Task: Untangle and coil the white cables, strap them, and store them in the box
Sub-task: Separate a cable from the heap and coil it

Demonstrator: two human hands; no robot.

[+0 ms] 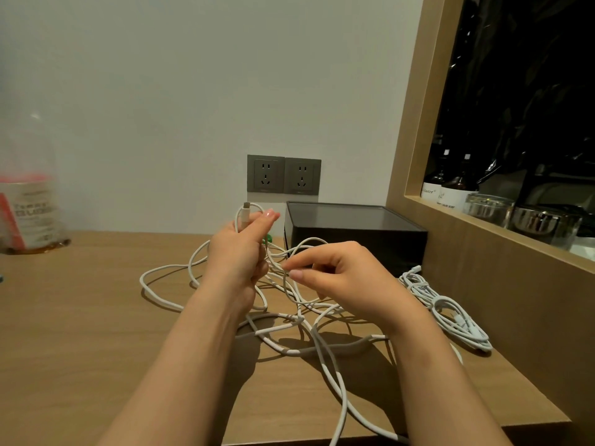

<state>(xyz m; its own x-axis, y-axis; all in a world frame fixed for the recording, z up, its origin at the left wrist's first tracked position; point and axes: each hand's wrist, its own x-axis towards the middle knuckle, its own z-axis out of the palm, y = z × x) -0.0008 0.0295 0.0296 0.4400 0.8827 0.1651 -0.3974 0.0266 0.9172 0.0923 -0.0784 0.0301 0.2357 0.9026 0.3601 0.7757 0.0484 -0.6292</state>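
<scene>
Tangled white cables (336, 378) sprawl nearest us; our left hand (240, 252) grips a plug end, our right hand (338, 272) pinches a strand; black box (354, 235) and coiled bundle (450, 313) lie behind.

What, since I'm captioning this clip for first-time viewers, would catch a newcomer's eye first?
The two hands in the middle draw the eye: the left hand grips the plug end of a white cable, and the right hand pinches a strand of it. Its loops sprawl tangled over the wooden table. At the right lies a coiled cable bundle, near the black box by the wall.
</scene>
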